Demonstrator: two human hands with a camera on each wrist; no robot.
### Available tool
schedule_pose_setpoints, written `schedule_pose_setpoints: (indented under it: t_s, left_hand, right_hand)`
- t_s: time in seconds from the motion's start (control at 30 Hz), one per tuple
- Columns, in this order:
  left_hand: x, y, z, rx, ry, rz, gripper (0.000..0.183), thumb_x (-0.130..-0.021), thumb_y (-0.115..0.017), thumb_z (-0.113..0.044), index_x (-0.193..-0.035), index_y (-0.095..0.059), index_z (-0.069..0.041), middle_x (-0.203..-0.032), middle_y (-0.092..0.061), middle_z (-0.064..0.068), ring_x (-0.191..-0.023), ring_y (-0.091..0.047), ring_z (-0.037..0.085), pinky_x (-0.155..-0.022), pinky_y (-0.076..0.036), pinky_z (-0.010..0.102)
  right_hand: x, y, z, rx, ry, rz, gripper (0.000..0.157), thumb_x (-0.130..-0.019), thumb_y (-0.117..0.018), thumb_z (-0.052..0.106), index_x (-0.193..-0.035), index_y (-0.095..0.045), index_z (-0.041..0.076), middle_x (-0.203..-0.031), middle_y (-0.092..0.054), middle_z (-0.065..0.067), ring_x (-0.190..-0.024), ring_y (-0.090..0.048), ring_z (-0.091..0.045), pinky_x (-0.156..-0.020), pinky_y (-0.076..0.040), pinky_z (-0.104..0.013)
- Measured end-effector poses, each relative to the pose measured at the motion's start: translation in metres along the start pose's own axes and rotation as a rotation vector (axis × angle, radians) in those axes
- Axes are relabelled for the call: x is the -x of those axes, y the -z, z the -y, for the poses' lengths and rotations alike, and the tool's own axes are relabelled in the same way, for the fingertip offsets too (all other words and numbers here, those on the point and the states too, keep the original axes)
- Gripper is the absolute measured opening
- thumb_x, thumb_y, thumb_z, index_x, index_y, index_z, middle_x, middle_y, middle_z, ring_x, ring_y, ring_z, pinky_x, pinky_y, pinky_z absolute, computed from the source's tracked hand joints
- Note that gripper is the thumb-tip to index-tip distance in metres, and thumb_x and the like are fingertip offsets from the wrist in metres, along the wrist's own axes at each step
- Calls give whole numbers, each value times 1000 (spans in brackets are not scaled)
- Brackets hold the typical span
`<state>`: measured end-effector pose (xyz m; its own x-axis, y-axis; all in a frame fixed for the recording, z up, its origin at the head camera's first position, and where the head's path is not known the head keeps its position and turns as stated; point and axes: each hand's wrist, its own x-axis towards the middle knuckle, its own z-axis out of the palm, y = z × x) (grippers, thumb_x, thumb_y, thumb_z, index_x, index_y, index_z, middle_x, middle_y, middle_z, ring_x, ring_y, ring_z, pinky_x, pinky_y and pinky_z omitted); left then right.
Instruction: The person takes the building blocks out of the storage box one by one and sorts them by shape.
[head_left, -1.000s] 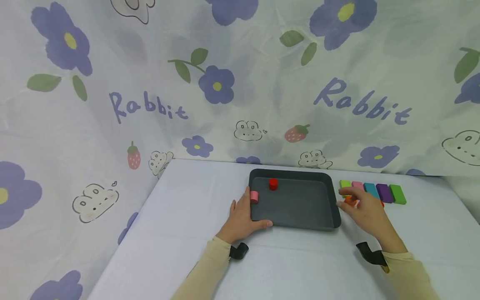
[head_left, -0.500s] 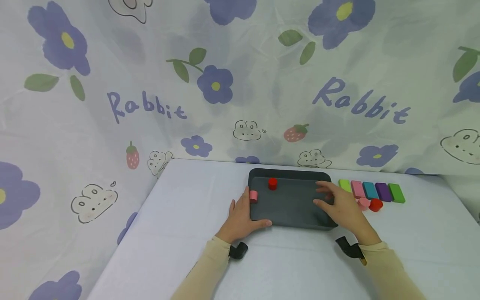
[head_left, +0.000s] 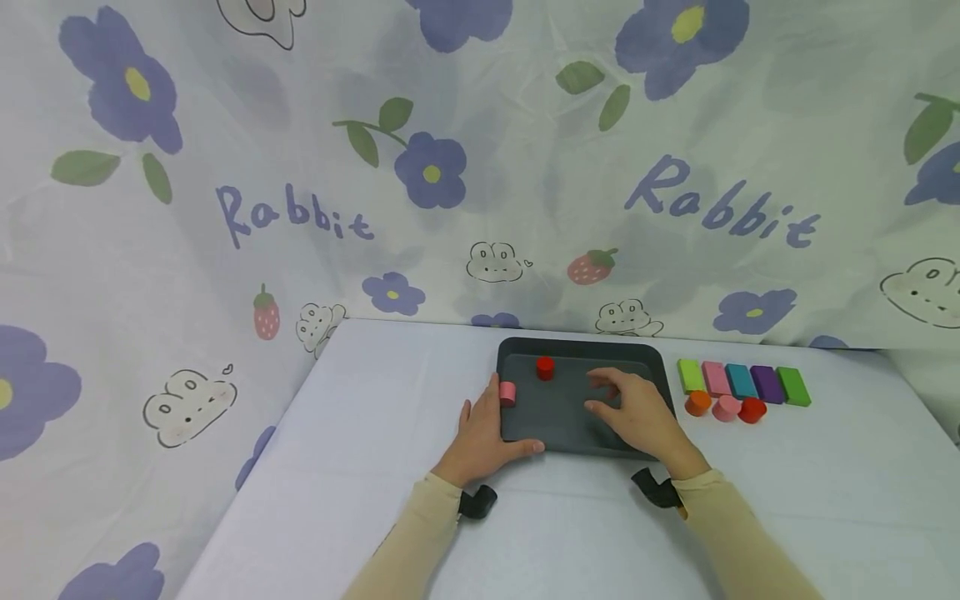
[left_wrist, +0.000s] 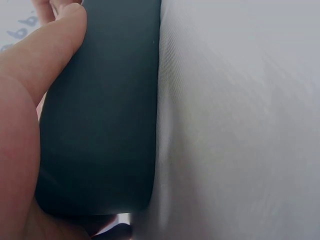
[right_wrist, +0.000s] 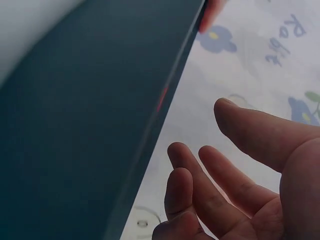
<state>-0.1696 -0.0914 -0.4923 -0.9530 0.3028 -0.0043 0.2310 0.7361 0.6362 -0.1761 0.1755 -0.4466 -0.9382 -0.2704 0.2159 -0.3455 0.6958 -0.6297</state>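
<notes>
A dark grey tray (head_left: 570,417) lies on the white table, with a red cylinder (head_left: 545,368) and a pink cylinder (head_left: 507,393) inside near its left side. My left hand (head_left: 480,442) rests against the tray's near left corner, fingers straight along the left side and thumb along the front wall. In the left wrist view the thumb (left_wrist: 55,45) touches that wall. Above the tray's right half is my right hand (head_left: 637,412). Its fingers (right_wrist: 215,200) are loosely bent and apart from the thumb, with nothing between them.
Right of the tray stand an orange cylinder (head_left: 698,403), another pink cylinder (head_left: 726,407) and another red cylinder (head_left: 752,410). Behind them runs a row of flat blocks: lime (head_left: 691,377), pink (head_left: 716,379), blue (head_left: 742,382), purple (head_left: 767,385) and green (head_left: 793,387). A printed curtain (head_left: 540,167) hangs behind the table.
My right hand has moved left, from beside the orange cylinder to over the tray, uncovering the three cylinders on the table. The left hand and the tray have stayed put.
</notes>
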Motion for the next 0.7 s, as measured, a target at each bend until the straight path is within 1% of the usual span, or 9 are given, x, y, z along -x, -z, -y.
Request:
schedule_pose_setpoints:
  t_s: [0.27,0.4,0.6,0.7]
  left_hand:
    - [0,0,0,1,-20,-11,128,-78,-75,-67,-161,-1,-2,-166,-16,15,-151,-22,29,-120,-2,60]
    - [0,0,0,-4,-25,-12,127,-79,-74,-67,-161,-2,-2,-166,-16,15,-151,-22,30,-120,-3,61]
    - [0,-1,1,-5,-33,-16,126,-80,-74,-66,-160,-2,-1,-166,-17,16,-151,-22,31,-119,-4,62]
    - [0,0,1,1,-26,-16,127,-79,-74,-66,-160,-1,0,-166,-16,18,-151,-22,31,-119,-3,62]
  right_hand:
    - [-14,-19,16,-48,35,35,43,-91,-75,16,-130,-64,1,-118,-70,-14,-97,-63,-27,-79,-53,-42]
    - [-20,-28,23,-63,25,51,42,-91,-75,17,-129,-65,3,-117,-70,-13,-97,-62,-26,-78,-52,-40]
    - [-26,-41,30,-97,4,74,42,-91,-75,17,-129,-65,3,-121,-70,-12,-101,-64,-27,-85,-54,-45]
    - [-30,-48,32,-92,-3,80,42,-92,-75,18,-129,-65,3,-121,-70,-10,-101,-65,-25,-87,-54,-44]
